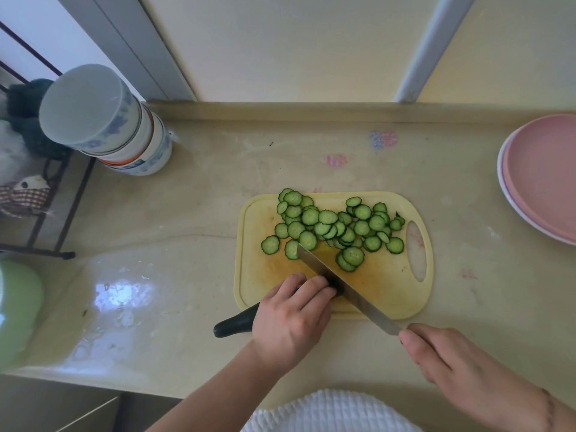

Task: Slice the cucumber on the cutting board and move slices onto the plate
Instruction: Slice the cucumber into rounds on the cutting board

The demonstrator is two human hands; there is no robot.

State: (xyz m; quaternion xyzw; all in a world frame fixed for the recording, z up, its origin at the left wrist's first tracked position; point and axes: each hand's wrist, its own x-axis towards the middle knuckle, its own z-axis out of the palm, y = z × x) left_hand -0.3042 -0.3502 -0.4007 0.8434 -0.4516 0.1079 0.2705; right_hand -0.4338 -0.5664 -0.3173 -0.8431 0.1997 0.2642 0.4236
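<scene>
A yellow cutting board (386,294) lies on the counter with several round cucumber slices (330,227) piled across its far half. My left hand (291,319) grips the uncut dark green cucumber (235,324), whose end sticks out left past the board's near corner. My right hand (442,353) holds the handle of a long knife (339,283). The blade runs diagonally across the board and meets the cucumber's cut end right beside my left fingertips. Pink plates (544,179) sit stacked at the counter's right edge, apart from the board.
A stack of upturned patterned bowls (106,120) stands at the back left next to a black wire rack (46,213). A pale green container (15,310) sits at the left edge. Water pools on the counter (118,294) left of the board.
</scene>
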